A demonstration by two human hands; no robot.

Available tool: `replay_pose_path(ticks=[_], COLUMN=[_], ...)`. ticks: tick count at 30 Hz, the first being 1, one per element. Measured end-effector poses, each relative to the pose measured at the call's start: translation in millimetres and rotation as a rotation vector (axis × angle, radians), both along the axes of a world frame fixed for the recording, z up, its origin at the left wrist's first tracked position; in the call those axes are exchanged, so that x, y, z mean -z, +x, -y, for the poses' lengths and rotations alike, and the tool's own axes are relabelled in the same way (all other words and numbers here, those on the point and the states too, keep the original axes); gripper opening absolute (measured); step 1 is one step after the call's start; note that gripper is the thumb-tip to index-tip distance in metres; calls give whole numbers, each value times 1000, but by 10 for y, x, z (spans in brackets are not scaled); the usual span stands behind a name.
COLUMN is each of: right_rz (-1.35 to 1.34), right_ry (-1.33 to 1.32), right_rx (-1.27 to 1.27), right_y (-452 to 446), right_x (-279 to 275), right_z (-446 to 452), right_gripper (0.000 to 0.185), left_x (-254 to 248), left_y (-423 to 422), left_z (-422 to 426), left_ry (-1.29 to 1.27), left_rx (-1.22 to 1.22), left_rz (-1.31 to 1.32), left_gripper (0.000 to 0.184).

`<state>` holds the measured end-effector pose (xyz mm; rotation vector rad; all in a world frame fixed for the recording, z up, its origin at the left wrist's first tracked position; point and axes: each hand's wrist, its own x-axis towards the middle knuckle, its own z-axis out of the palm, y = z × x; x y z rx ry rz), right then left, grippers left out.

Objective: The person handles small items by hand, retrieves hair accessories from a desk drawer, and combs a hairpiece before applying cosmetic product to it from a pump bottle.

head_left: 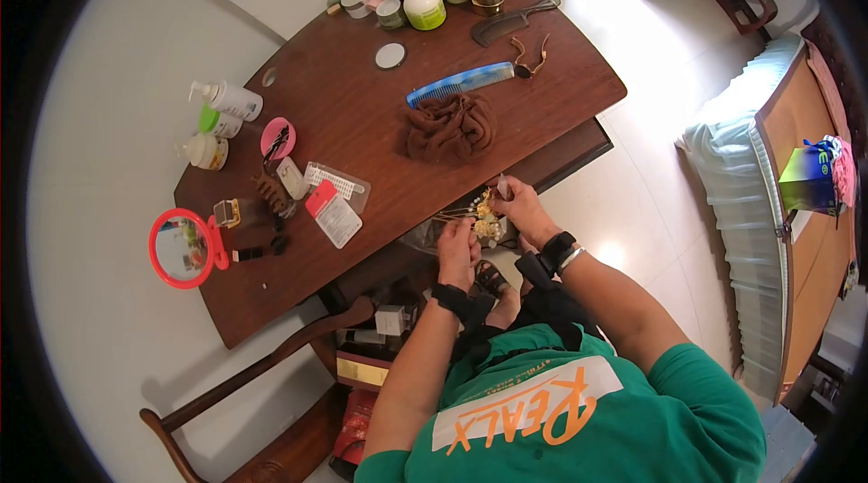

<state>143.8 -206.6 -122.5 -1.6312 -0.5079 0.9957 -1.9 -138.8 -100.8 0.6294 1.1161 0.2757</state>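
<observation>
My left hand is closed, pinching the thin stems of a yellow and white floral hair ornament just off the table's front edge. On the other side of the ornament, my right hand is closed on its upper part, with a small clear piece showing at the fingertips. A clear plastic bag lies beside my left hand, partly hidden. Beyond my hands, a brown scrunchie rests on the dark wooden table, next to a blue comb.
Bottles and jars stand at the table's back, near a dark comb. At the left are a red-framed mirror, pump bottles, a pink bowl and a red-and-white card. A wooden chair stands below.
</observation>
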Motion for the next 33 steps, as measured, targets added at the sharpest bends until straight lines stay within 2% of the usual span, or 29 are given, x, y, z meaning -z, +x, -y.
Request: replay_pose_path(ticks=[6, 9, 12, 15, 27, 30, 33], right_rz=[-272, -322, -278, -324, -227, -196, -130], right_ry=[51, 77, 33, 27, 58, 24, -49], right_rx=[126, 145, 57, 243, 194, 128, 45], right_y=[-21, -83, -58, -9, 73, 127, 139], right_x=[26, 8, -30, -5, -12, -110, -153], right_z=[38, 46, 58, 24, -5, 6, 83], right_gripper=[29, 33, 34, 29, 25, 24, 24], left_x=[20, 41, 25, 30, -97, -30, -17], left_y=[-4, -18, -34, -71, -18, -56, -82], left_z=[-32, -12, -11, 16, 54, 19, 55], left_ry=[11, 16, 1, -9, -75, -104, -124], left_rx=[91, 84, 104, 276, 196, 222, 239], left_rz=[33, 38, 15, -9, 83, 159, 125], left_gripper=[13, 13, 13, 14, 16, 16, 17])
